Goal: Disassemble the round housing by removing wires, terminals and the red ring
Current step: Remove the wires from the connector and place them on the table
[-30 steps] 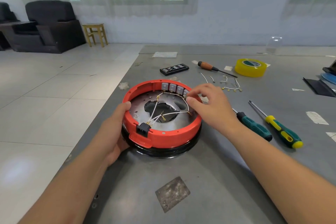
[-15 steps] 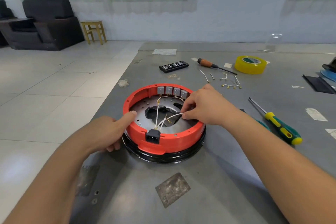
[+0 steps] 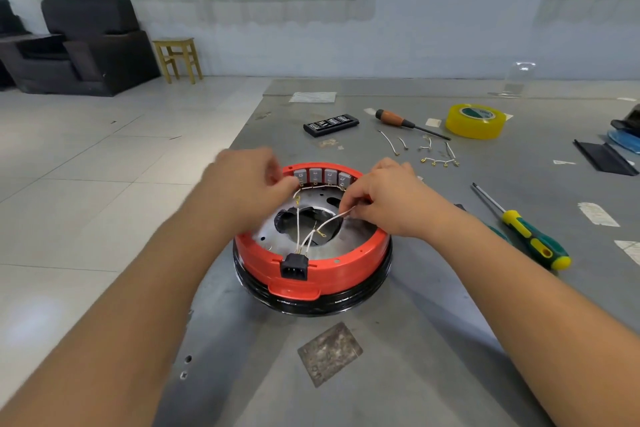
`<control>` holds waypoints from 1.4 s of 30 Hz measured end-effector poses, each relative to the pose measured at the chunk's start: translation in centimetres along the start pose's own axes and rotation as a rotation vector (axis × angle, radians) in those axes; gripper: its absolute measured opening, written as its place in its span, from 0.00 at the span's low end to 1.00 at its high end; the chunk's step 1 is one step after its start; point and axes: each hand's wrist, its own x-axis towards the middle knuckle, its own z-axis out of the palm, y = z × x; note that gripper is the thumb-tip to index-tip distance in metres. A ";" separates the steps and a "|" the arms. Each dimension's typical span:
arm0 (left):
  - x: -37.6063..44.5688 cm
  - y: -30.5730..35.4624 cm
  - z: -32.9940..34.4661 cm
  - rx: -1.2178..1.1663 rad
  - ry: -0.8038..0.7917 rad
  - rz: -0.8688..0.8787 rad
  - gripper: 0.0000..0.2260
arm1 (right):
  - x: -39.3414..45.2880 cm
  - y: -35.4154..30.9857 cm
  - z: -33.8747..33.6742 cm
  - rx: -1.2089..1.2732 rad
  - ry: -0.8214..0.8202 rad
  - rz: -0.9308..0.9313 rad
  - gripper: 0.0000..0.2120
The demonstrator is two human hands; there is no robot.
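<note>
- Now our right hand [image 3: 384, 199] pinched a white wire [image 3: 327, 222] between thumb and forefinger, the other fingers curled, over the right inner side of the round housing [image 3: 313, 253].
- Our left hand [image 3: 247, 184] hung over the housing's back-left edge, fingers bent toward the row of grey terminals [image 3: 322, 177]; it was blurred, so we could not tell whether it gripped anything.
- The red ring [image 3: 346, 267] sat on the housing's black base, near the table's [image 3: 433, 340] left edge.
- A black socket [image 3: 294, 265] sat in the housing's front wall, with wires running back from it.
- Half a second earlier the left hand had braced the housing's left outer rim; it had since lifted and crossed to the terminals. The right hand's pinch was unchanged.
- A green-and-yellow screwdriver [image 3: 530, 239] lay right of the housing.
</note>
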 end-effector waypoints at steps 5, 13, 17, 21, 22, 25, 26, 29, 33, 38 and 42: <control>2.4 1.0 4.1 0.201 -0.161 0.052 0.14 | -0.1 -0.5 -0.3 -0.057 0.028 -0.054 0.12; 2.5 0.0 6.2 0.028 -0.074 0.003 0.12 | -0.3 0.1 -0.2 0.109 0.064 -0.079 0.06; 1.9 0.3 5.2 -0.103 -0.028 -0.024 0.11 | -0.5 0.2 0.1 0.231 0.099 -0.023 0.06; 1.1 0.6 4.5 -0.272 0.075 -0.067 0.10 | -0.7 0.3 0.3 0.357 0.108 -0.011 0.10; 0.9 0.6 4.3 -0.319 0.098 -0.076 0.11 | -0.8 0.3 0.4 0.386 0.114 -0.017 0.11; 0.5 0.5 3.8 -0.485 0.159 -0.084 0.09 | -0.8 0.5 0.5 0.435 0.150 -0.069 0.13; 0.4 0.4 3.8 -0.529 0.177 -0.085 0.09 | -0.7 0.6 0.6 0.443 0.165 -0.085 0.14; 0.1 0.4 3.5 -0.613 0.225 -0.081 0.09 | -0.5 0.7 0.8 0.438 0.215 -0.098 0.15; 0.0 0.3 3.6 -0.669 0.241 -0.090 0.12 | -0.5 0.9 1.3 0.503 0.253 -0.074 0.11; 0.3 0.3 3.7 -0.540 0.177 -0.085 0.13 | -0.3 1.0 1.4 0.534 0.319 0.076 0.08; 0.2 0.5 3.5 -0.437 0.107 -0.074 0.15 | -0.7 1.1 1.3 0.630 0.261 0.102 0.16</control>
